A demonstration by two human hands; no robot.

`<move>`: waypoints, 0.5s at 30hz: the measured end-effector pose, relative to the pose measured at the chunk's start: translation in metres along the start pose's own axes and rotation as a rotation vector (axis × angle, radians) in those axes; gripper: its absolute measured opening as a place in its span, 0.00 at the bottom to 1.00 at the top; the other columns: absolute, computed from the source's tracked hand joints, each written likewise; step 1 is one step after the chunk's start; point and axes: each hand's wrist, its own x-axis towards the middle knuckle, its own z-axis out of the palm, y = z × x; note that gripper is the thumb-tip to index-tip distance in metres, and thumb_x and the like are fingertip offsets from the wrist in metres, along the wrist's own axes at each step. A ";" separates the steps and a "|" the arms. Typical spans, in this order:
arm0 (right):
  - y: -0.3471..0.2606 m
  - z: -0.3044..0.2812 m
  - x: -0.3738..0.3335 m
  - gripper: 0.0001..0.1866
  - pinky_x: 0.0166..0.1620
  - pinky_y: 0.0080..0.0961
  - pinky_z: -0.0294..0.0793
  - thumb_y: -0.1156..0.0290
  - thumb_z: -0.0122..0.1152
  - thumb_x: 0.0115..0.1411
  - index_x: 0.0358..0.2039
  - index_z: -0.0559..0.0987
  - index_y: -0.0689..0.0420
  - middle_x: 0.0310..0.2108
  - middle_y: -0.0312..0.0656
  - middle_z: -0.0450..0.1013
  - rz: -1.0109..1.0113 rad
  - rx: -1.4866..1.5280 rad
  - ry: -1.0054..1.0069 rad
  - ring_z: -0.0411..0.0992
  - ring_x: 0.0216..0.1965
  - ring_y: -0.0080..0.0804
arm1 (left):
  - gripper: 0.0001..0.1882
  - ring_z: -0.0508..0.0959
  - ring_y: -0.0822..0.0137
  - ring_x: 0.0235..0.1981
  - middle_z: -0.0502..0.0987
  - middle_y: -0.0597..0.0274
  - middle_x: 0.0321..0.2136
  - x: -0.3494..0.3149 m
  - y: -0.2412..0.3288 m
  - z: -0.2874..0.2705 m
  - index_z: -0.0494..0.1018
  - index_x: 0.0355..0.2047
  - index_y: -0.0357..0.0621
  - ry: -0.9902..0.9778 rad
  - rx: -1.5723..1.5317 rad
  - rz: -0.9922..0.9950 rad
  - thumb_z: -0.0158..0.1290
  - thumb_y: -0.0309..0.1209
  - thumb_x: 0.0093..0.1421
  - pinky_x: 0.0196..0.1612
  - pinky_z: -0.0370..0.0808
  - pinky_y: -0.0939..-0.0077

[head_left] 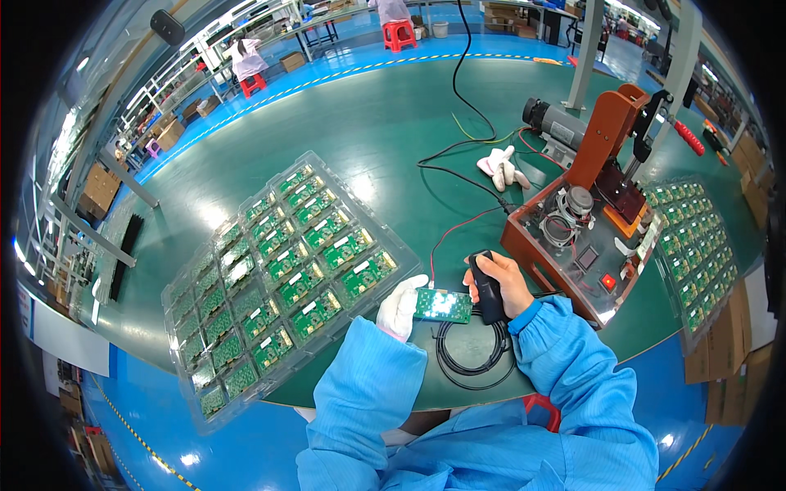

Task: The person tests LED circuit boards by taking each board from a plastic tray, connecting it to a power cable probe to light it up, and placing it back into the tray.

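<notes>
My left hand [400, 308], in a white glove, grips a green circuit board [443, 305] by its left end. Bright light glares off the middle of the board. My bare right hand [509, 282] is wrapped round a black handheld scanner [489, 296], held upright just right of the board. Below it a coil of black cable [446, 360] lies on the green table. To the left, a large clear plastic tray [401, 260] carries rows of green circuit boards.
At the right stands a brown test fixture [524, 233] with a red-handled lever clamp [688, 137]. A second tray of boards [692, 254] lies beyond it. A white glove [503, 168], a grey motor [557, 123] and loose wires lie behind. Other people sit far off.
</notes>
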 end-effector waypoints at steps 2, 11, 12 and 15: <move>0.000 0.000 0.000 0.13 0.22 0.21 0.69 0.65 0.50 0.60 0.37 0.71 0.63 0.25 0.45 0.71 -0.001 -0.001 -0.001 0.68 0.20 0.26 | 0.25 0.73 0.66 0.43 0.73 0.51 0.41 0.000 0.002 0.000 0.64 0.48 0.30 -0.005 -0.005 -0.004 0.37 0.43 0.63 0.50 0.66 0.75; 0.000 -0.001 0.000 0.13 0.22 0.21 0.69 0.65 0.50 0.59 0.37 0.71 0.64 0.25 0.44 0.71 0.005 0.001 0.008 0.68 0.20 0.26 | 0.27 0.72 0.67 0.42 0.72 0.53 0.41 0.000 0.014 0.004 0.64 0.48 0.30 -0.010 0.039 -0.022 0.35 0.45 0.63 0.49 0.65 0.73; 0.000 -0.001 0.000 0.13 0.22 0.21 0.69 0.65 0.51 0.59 0.37 0.71 0.63 0.25 0.44 0.71 0.005 -0.001 0.008 0.68 0.20 0.26 | 0.27 0.72 0.66 0.43 0.73 0.52 0.40 0.000 0.013 0.004 0.63 0.48 0.30 -0.018 0.013 -0.017 0.36 0.44 0.63 0.49 0.65 0.74; 0.000 0.000 0.000 0.13 0.22 0.21 0.69 0.65 0.51 0.59 0.37 0.71 0.63 0.25 0.44 0.71 0.003 -0.004 0.006 0.68 0.20 0.26 | 0.26 0.73 0.66 0.43 0.74 0.51 0.40 0.000 0.010 0.002 0.63 0.49 0.30 -0.025 -0.011 -0.009 0.37 0.44 0.63 0.50 0.66 0.74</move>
